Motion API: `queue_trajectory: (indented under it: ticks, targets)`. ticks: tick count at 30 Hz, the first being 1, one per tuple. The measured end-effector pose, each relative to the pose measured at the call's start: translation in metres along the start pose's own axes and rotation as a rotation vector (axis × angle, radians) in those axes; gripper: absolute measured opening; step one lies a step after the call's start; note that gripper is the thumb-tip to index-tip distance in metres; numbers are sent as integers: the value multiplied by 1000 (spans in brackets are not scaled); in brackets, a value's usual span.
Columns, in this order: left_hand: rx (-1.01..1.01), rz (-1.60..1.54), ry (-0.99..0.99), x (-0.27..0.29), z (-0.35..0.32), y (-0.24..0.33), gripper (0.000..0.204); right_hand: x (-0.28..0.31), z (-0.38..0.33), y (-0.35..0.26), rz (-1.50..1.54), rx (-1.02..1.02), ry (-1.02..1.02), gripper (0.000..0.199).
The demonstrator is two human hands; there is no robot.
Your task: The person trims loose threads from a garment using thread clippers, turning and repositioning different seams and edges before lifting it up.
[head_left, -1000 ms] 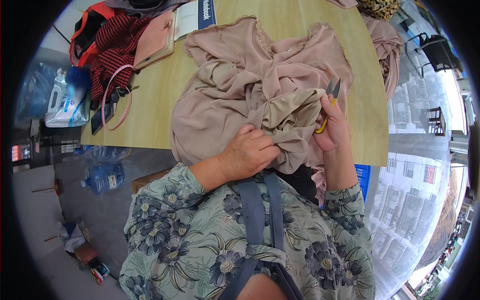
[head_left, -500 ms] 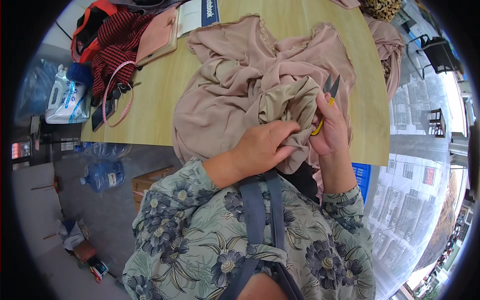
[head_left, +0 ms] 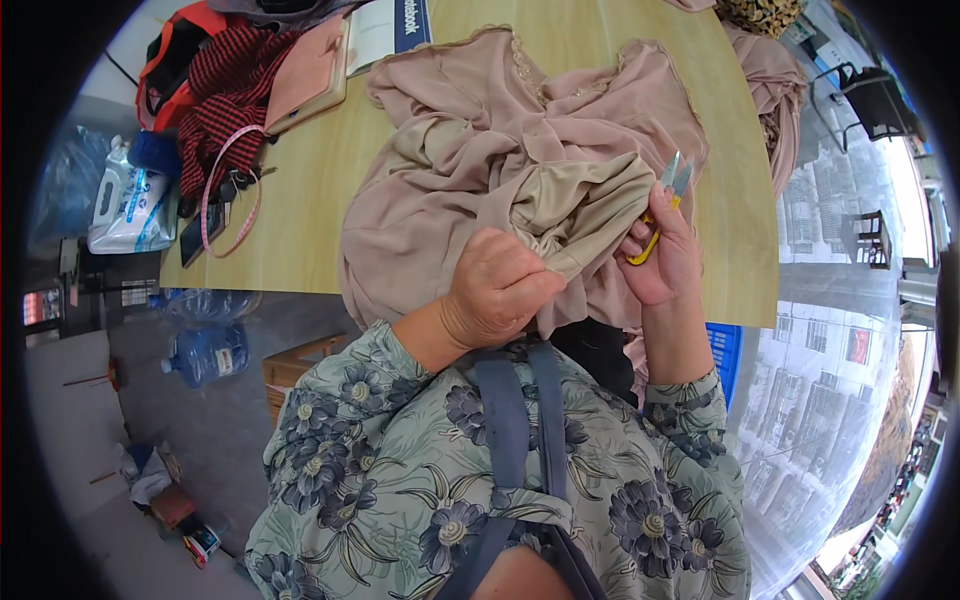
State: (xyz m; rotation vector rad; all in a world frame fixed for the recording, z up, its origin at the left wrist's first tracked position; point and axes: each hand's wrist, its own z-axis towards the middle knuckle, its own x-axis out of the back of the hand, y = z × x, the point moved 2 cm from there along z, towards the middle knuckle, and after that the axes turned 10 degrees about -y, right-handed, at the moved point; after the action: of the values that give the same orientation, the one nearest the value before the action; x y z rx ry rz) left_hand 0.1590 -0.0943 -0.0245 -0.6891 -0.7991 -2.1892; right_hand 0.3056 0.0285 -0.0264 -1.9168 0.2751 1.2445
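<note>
A dusty-pink garment (head_left: pixel 410 210) with a beaded, lace-like neckline lies bunched on the table in front of me. Its beige lining (head_left: pixel 590 200) is turned outward near my hands. Closed in a fist, my left hand (head_left: pixel 500 285) grips the edge of the garment at the lining. In my right hand (head_left: pixel 665 260) is a small pair of thread snips (head_left: pixel 667 195) with yellow handles, the metal blades pointing up and away and standing apart. The right fingers also touch the edge of the lining, though I cannot tell how firmly they hold it.
On the table's left lie a pink notebook (head_left: pixel 308 75), a white and blue notebook (head_left: pixel 385 40), red-and-black striped cloth (head_left: pixel 232 75), a pink tape measure (head_left: pixel 207 200) and a pack of wipes (head_left: pixel 130 205). More pink fabric (head_left: pixel 765 80) hangs over the right edge. Below stand water bottles (head_left: pixel 205 355).
My left hand has moved left and closed into a fist, drawing the lining edge taut. My right hand has shifted slightly right with the snips, turning their blades.
</note>
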Motion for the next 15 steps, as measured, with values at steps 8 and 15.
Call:
queue_trajectory:
  ticks: [8, 15]
  targets:
    - [480, -268, 59, 18, 4, -38, 16, -8, 0, -14, -548, -11, -51, 13]
    - [984, -1223, 540, 22, -23, -82, 13, 38, -26, -15, -1921, 187, 14, 21]
